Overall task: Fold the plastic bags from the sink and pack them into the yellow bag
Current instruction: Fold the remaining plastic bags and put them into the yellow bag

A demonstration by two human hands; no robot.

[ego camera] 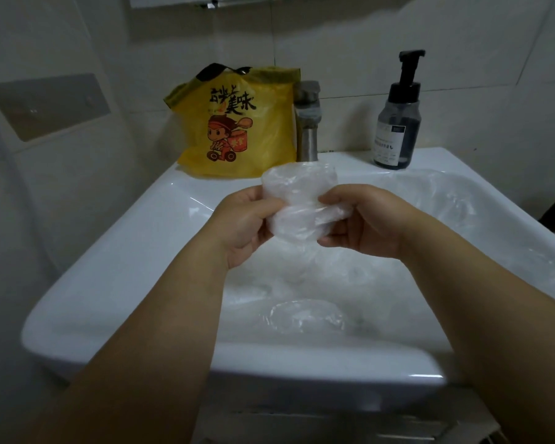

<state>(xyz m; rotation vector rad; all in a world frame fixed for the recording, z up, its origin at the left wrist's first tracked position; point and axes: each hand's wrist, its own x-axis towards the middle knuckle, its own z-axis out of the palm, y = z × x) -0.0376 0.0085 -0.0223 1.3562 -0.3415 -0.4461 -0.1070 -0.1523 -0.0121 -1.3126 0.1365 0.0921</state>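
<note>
Clear, crinkled plastic is what we are working on: a clear, crinkled plastic bag (297, 203), partly folded into a small bundle and held above the white ceramic sink (141, 225), in front of the steel tap (306, 133). We judge this to be the folding step, roughly midway through one bag, with that bag not yet packed.

Our left hand (241, 225) grips the bundle's left edge, thumb across the near face and fingers curled below. Our right hand (362, 219) pinches the right edge, thumb on top and fingers tucked under, where a loose tail of film sticks out. Both forearms reach in from the bottom of the view, the hands close together at about the same height.

The next move, as we read it, calls for turning that tail in and flattening the bundle. We would then carry it up and left to the yellow plastic carrier bag with the cartoon print (237, 129), which stands on the sink's back ledge just left of the tap. Its mouth looks gathered near the black handle, so one hand may have to open it. Loose clear bags (305, 315) lie in the basin below, so much of the task seems left.
</note>
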